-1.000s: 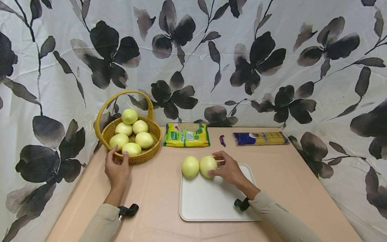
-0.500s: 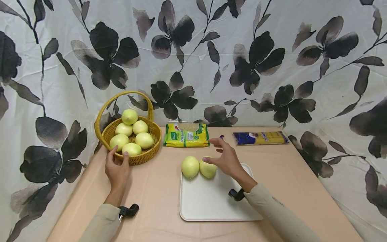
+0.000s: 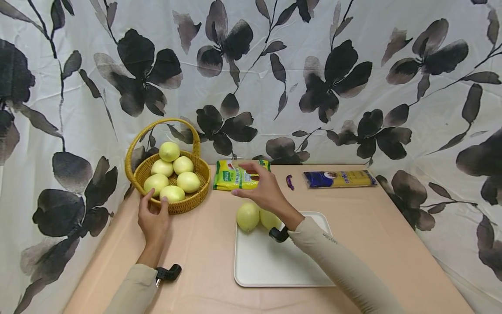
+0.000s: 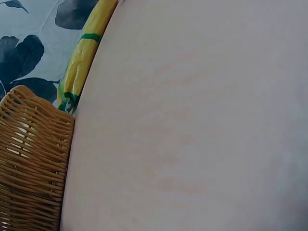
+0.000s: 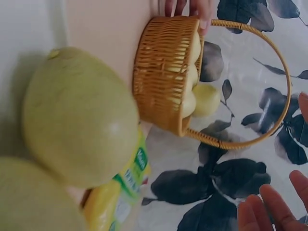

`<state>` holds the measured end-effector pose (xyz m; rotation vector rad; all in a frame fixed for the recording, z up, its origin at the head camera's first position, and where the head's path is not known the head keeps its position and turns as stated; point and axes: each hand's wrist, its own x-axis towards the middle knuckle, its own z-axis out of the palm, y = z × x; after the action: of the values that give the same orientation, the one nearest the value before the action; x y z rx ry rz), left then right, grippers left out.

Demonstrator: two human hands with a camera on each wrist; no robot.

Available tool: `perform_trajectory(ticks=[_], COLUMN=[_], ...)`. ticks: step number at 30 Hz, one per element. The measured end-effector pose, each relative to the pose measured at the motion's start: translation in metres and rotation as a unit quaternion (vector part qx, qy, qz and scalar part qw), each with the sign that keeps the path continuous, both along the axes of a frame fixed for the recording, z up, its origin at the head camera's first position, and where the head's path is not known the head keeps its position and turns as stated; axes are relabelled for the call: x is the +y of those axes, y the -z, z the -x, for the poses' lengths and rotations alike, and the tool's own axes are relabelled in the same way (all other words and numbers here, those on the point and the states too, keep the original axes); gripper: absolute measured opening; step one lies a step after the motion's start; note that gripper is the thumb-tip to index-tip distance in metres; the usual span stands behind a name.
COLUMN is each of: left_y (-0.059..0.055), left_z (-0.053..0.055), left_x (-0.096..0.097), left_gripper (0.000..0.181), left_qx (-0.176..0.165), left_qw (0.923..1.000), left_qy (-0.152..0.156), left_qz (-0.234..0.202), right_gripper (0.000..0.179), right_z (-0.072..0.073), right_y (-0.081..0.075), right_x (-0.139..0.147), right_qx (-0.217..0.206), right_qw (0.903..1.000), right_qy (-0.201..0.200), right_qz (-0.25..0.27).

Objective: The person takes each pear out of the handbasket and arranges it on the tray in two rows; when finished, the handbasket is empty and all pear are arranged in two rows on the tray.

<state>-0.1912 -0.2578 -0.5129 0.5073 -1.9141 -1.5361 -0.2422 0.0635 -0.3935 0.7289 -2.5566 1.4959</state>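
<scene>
My left hand [image 3: 154,224] holds the front rim of a wicker basket [image 3: 198,197] with a tall handle. Several pale yellow-green fruits [image 3: 188,182] fill it. In the right wrist view, left-hand fingers [image 5: 204,15] lie at the basket's rim. My right hand [image 3: 263,188], fingers spread and bent with nothing between them, is above the far edge of a white tray [image 3: 282,266]. Two more such fruits, a left one [image 3: 248,217] and a right one [image 3: 269,220], sit side by side at the tray's far left corner; my right wrist partly covers the right one.
Along the table's back edge lie a yellow-green food packet [image 3: 229,178], a small purple-wrapped sweet [image 3: 290,182] and a blue-and-yellow pasta pack [image 3: 340,179]. Behind them hangs a white cloth [image 3: 266,117] with dark flowers.
My right hand has let go of the right fruit on the tray, risen and moved left, now in front of the yellow-green packet. The left hand stays at the basket.
</scene>
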Motion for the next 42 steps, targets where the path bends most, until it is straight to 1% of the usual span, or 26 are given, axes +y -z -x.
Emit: perform_trajectory(ticks=[4,10,15,17,24,28,33,38,42], left_y=[-0.001,-0.002,-0.002,-0.002,-0.002,-0.001,0.000,0.000,0.000], left_z=[0.000,0.000,0.001,0.001,0.001,0.000,0.000,0.001,0.000], left_x=[0.000,-0.001,0.000,0.000,0.001,0.000,-0.001,-0.002,-0.002], left_gripper=[0.053,0.053,0.053,0.052,0.052,0.052,0.052,0.052,0.051], left_qx=[-0.002,0.003,0.008,0.007,-0.003,-0.004,-0.003,0.006,0.009], left_qw=[1.0000,1.0000,1.0000,1.0000,1.0000,1.0000,1.0000,0.9999,0.9999], left_qy=[-0.001,-0.003,-0.002,-0.004,-0.008,-0.007,-0.008,-0.009,-0.009], left_qz=[0.003,0.000,-0.005,-0.003,-0.002,-0.001,0.002,0.003,0.001], right_gripper=[0.075,0.074,0.073,0.073,0.071,0.070,0.067,0.066,0.065], right_z=[0.007,0.018,0.025,0.028,0.044,0.054,0.067,0.078,0.082], right_y=[-0.005,-0.011,-0.010,-0.009,-0.002,0.006,0.016,0.026,0.031], right_x=[-0.025,-0.061,-0.085,-0.094,-0.121,-0.134,-0.149,-0.159,-0.162], right_qx=[0.015,0.019,0.030,0.025,0.009,-0.007,-0.027,-0.053,-0.074], right_qw=[0.9997,0.9984,0.9974,0.9972,0.9966,0.9961,0.9956,0.9949,0.9930], right_qy=[-0.020,-0.053,-0.065,-0.069,-0.081,-0.087,-0.089,-0.084,-0.089], right_qz=[0.002,0.007,0.009,0.007,-0.005,-0.002,-0.014,-0.017,-0.024])
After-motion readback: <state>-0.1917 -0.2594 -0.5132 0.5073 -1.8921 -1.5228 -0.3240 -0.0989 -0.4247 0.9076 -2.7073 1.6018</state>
